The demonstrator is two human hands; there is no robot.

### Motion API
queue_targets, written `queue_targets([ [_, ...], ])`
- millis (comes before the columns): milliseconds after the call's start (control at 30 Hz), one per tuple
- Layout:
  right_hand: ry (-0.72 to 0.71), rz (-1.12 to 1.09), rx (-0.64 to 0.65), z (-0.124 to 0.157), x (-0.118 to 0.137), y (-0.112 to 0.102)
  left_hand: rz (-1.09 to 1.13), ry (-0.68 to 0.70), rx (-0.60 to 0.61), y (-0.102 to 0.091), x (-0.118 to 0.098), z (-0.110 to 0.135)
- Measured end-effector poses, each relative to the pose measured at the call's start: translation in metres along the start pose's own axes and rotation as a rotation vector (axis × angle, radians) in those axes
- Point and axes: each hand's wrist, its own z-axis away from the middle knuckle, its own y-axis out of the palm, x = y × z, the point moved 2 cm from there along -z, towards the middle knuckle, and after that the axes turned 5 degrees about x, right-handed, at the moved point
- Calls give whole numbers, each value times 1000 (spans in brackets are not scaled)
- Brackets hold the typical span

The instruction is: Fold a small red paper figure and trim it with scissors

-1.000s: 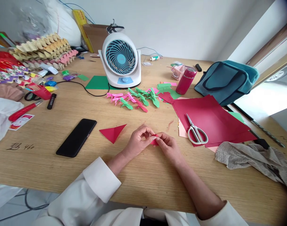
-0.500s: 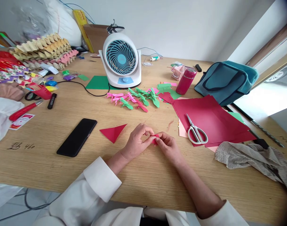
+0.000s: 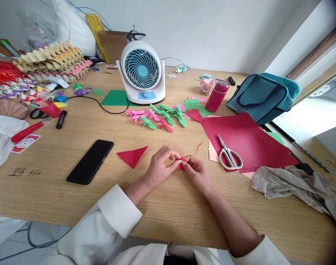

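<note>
Between my two hands is a small piece of red paper [image 3: 181,165], pinched just above the table; its folds are mostly hidden by my fingers. My left hand [image 3: 162,163] grips its left side with thumb and forefinger. On the other side, my right hand [image 3: 196,170] pinches it the same way, the fingertips of both hands almost touching. A creased red paper triangle [image 3: 133,156] lies flat to the left of my left hand. Beyond my hands rests a group of folded paper figures in green [image 3: 165,112], pink and red.
Scissors [image 3: 230,154] lie on large red paper sheets [image 3: 256,136] at the right, beside a crumpled grey cloth [image 3: 283,184]. A black phone [image 3: 90,162] is at the left. Farther back stand a white fan [image 3: 142,70], a red flask [image 3: 217,96] and a teal bag [image 3: 263,95].
Both hands keep their pinch on the small red paper, with barely any finger movement. The whole view has shifted very slightly.
</note>
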Motion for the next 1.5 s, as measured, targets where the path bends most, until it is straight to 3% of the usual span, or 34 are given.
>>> queue_targets([
  [900,4,-59,4,-1,-6,0,4,23,-46,1,3,1],
  [1500,-9,-16,-43,-2,-8,-3,41,60,60,-3,12,-4],
])
